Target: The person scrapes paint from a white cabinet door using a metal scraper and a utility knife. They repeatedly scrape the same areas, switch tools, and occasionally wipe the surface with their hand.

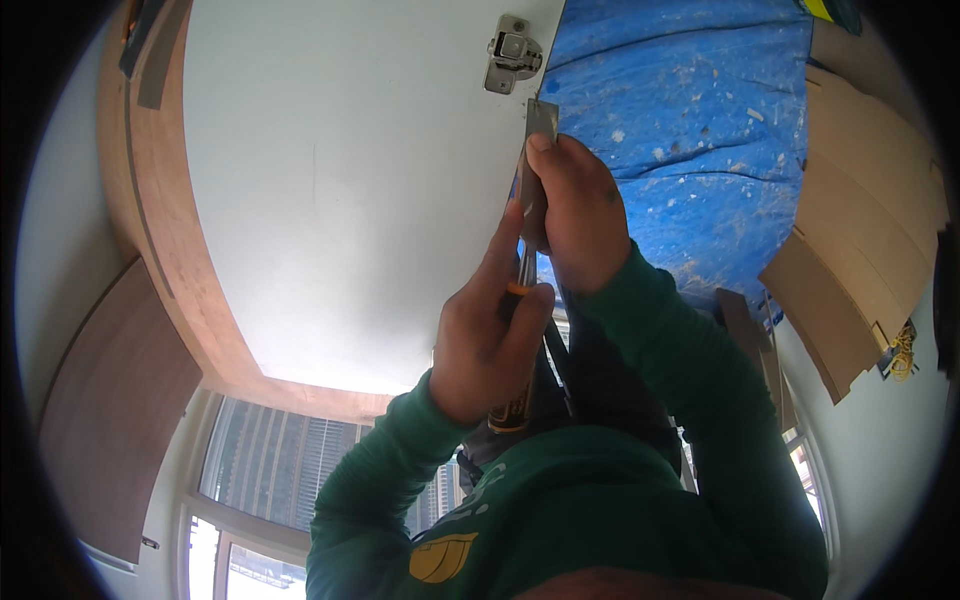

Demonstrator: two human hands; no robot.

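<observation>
A chisel (534,215) with a wide flat grey blade and a black-and-orange handle lies along the right edge of a white panel (330,200). My left hand (485,345) is closed around its handle, the forefinger stretched along the blade. Farther up, my right hand (585,210) grips the blade, its thumb pressed on the flat face. The blade's far end is at the panel's edge, just below a metal cabinet hinge (513,55) fixed to the white surface. Small crumbs show between the hinge and the blade.
A blue, paint-spotted sheet (690,130) covers the floor to the right. Beyond it lie brown cardboard sheets (865,190) and a yellow cord (902,352). Wooden boarding (215,310) borders the white panel on the left and near sides. A brown panel (115,410) leans at left, by a window (280,465).
</observation>
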